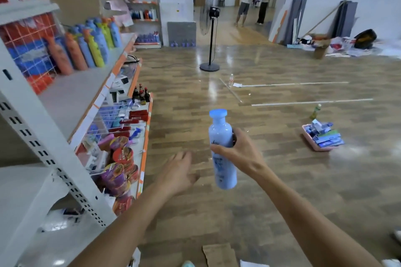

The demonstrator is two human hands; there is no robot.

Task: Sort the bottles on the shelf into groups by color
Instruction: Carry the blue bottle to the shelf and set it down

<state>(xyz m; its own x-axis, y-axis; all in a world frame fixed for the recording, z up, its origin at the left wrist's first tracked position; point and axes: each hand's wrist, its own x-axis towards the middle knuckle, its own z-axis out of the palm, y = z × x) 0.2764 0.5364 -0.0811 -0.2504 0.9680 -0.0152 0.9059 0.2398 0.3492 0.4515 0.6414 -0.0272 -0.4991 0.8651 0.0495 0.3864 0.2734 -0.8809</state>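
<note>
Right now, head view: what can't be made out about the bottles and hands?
Head view only:
Blue bottle: label print blurred, partly covered by the right hand.
Shelf bottles: blurred, rear ones hidden behind the front row; count unclear.
Left hand: palm faces away.

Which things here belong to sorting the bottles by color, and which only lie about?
Belong: blue bottle, held by the right hand; bottle row on the shelf; left hand, free.
Lying about: standing fan; pink tray; noodle cups.
</note>
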